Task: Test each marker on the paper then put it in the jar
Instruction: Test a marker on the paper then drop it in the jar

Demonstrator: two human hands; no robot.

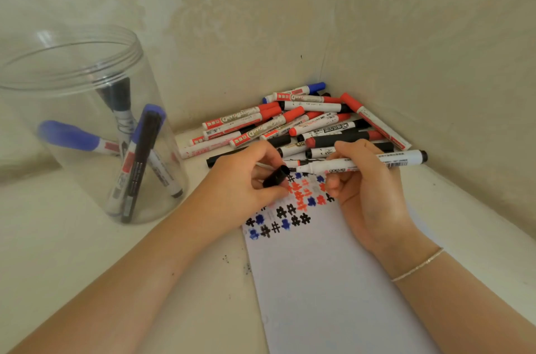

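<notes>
Head view showed me the desk [72, 237] tucked into a corner, and I judged the biggest hazard to be the clear jar [87, 121] at the left: tall and light-looking, with a few markers already leaning inside it, it could tip if a marker were dropped in hard against its wall. Next down, the paper [333, 281] lay loose under both wrists, so I thought a sideways drag of the marker could skid the sheet and smear the rows of black, blue and red test marks at its far end. The heap of untested markers [304, 124] sat just beyond the paper, against the corner, and a careless reach might have rolled several onto the sheet.

My right hand [368, 188] was curled round the white black-ended marker [362, 163], which lay almost level, its bare tip pointing left and above the marked end of the paper; I could not tell whether the tip touched. My left hand [249, 179] pinched the black cap [277, 176] between thumb and fingers, just beside that tip. A slip there, I reckoned, would ink the fingers or send the cap rolling.
</notes>
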